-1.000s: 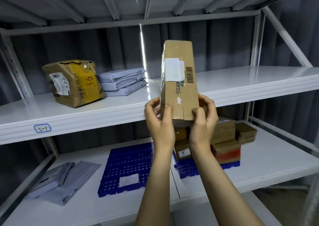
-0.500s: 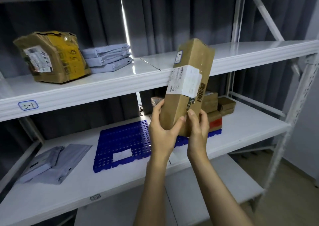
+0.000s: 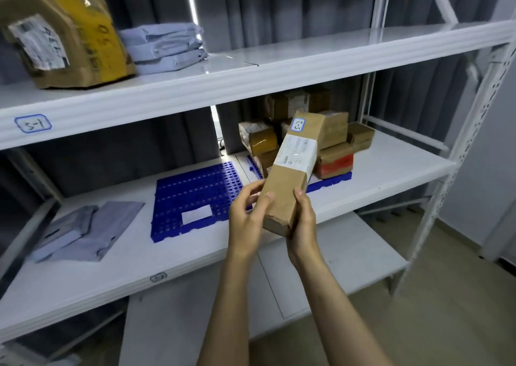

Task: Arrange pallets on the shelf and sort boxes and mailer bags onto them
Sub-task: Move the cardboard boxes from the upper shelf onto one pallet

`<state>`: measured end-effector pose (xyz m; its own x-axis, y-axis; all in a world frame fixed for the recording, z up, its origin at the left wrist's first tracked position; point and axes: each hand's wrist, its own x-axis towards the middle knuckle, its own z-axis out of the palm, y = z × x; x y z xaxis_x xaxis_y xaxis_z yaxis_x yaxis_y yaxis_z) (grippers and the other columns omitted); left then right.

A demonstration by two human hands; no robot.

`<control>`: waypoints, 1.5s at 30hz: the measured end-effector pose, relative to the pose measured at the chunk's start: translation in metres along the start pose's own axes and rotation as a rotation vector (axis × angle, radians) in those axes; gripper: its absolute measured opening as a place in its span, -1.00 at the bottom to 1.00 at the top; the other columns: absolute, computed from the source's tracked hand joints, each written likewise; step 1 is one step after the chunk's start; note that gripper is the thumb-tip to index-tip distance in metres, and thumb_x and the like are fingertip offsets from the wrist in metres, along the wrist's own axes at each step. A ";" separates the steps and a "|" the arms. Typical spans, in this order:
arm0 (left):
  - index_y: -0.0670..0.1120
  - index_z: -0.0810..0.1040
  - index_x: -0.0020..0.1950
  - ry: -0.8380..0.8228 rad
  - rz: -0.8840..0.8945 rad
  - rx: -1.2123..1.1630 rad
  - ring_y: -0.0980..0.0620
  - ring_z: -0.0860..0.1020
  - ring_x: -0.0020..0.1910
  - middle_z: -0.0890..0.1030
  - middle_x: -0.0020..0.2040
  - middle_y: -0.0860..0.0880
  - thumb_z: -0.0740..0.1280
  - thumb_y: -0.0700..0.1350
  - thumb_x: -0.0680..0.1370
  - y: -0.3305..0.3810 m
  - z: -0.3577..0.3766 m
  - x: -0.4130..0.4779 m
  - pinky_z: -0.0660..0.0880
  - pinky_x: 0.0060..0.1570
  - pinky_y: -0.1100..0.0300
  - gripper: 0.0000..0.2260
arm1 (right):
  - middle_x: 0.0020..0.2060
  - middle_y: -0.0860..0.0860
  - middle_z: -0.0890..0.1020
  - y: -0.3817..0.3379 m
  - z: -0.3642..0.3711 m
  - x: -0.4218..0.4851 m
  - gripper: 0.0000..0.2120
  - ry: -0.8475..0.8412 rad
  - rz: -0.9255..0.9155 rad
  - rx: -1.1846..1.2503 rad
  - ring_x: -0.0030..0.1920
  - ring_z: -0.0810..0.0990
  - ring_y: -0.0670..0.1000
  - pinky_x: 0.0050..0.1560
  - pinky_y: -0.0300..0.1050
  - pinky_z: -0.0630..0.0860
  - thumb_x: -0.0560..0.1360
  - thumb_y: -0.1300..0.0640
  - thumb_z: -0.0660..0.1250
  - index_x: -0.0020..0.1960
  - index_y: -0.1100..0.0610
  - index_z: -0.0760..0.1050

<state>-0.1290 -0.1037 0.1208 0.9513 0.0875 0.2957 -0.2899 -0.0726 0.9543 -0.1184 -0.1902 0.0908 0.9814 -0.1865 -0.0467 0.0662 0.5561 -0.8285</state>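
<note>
Cardboard box [image 3: 290,181], long and tilted with its labelled end up and away, is held in front of the middle shelf [image 3: 391,167] — left hand [image 3: 245,220] and right hand [image 3: 303,226] both wrap their fingers round its lower end. Behind it small boxes [image 3: 332,142] are piled on a blue pallet [image 3: 335,180]; a second blue pallet [image 3: 195,195] lies to the left, with grey mailer bags [image 3: 83,226] beyond.

Matt brown cardboard box [image 3: 290,186] with a glossy white paper label. Shelf [image 3: 279,72] of smooth, white-painted metal with a slight sheen. Blue perforated plastic pallet [image 3: 195,195]. Grey, smooth plastic mailer bags [image 3: 164,48].
</note>
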 end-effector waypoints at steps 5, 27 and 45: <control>-0.05 0.45 0.30 0.009 -0.246 -0.159 0.12 0.58 -0.02 0.58 0.09 0.01 0.27 -0.18 0.58 -0.020 -0.016 -0.001 0.50 -0.25 0.39 -0.71 | 0.08 0.14 0.66 0.019 0.007 0.000 -0.54 -0.097 0.122 -0.076 0.12 0.62 0.16 0.22 0.19 0.50 0.36 -0.19 0.26 0.15 0.01 0.56; 0.08 0.30 0.36 0.195 -0.294 -0.138 0.09 0.51 0.03 0.45 0.23 -0.01 0.28 -0.12 0.59 -0.055 0.019 0.061 0.47 -0.20 0.26 -0.63 | 0.03 0.06 0.65 0.007 -0.016 0.071 -0.59 -0.199 0.094 -0.339 0.07 0.61 0.05 -0.02 -0.11 0.57 0.36 -0.04 0.31 0.16 0.10 0.56; -0.10 0.21 0.34 0.016 -0.261 0.289 -0.01 0.40 0.28 0.37 0.31 -0.06 0.54 -0.27 0.30 -0.107 0.048 0.142 0.47 -0.04 0.29 -0.27 | 0.10 -0.03 0.55 0.000 -0.064 0.179 -0.69 -0.201 0.091 -0.555 0.10 0.48 -0.06 0.06 -0.25 0.43 0.61 0.27 0.11 0.29 0.15 0.49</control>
<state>0.0422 -0.1312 0.0584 0.9867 0.1553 0.0475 0.0053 -0.3228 0.9464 0.0460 -0.2755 0.0472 0.9972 0.0289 -0.0692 -0.0705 0.0467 -0.9964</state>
